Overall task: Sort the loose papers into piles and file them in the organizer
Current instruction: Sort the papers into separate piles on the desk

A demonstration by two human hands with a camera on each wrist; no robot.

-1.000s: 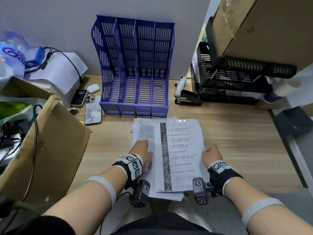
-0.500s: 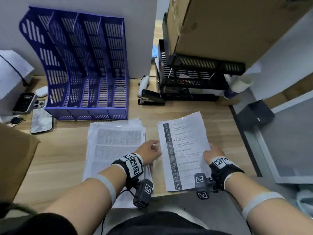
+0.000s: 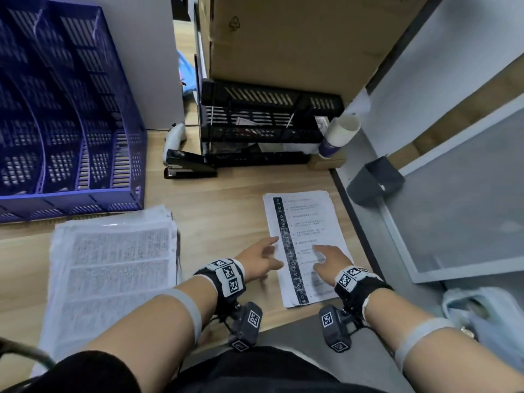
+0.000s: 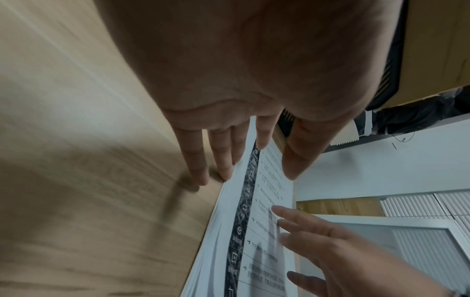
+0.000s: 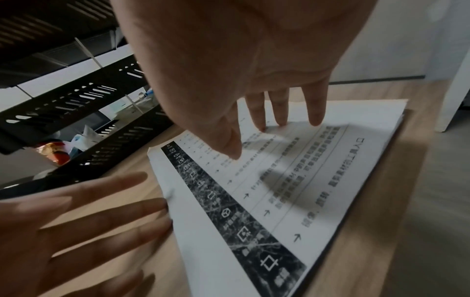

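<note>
A printed sheet with a dark strip [image 3: 304,245] lies flat near the worktop's [image 3: 226,199] right edge, long axis pointing away, with the right hand [image 3: 329,260] resting straight, released fingers on it, the left hand [image 3: 259,260] open at its left edge, and the paper stack [image 3: 110,268] and blue organizer [image 3: 71,131] well left.

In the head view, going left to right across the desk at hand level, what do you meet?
Stack of printed papers → left hand → sheet with the dark strip → right hand.
</note>
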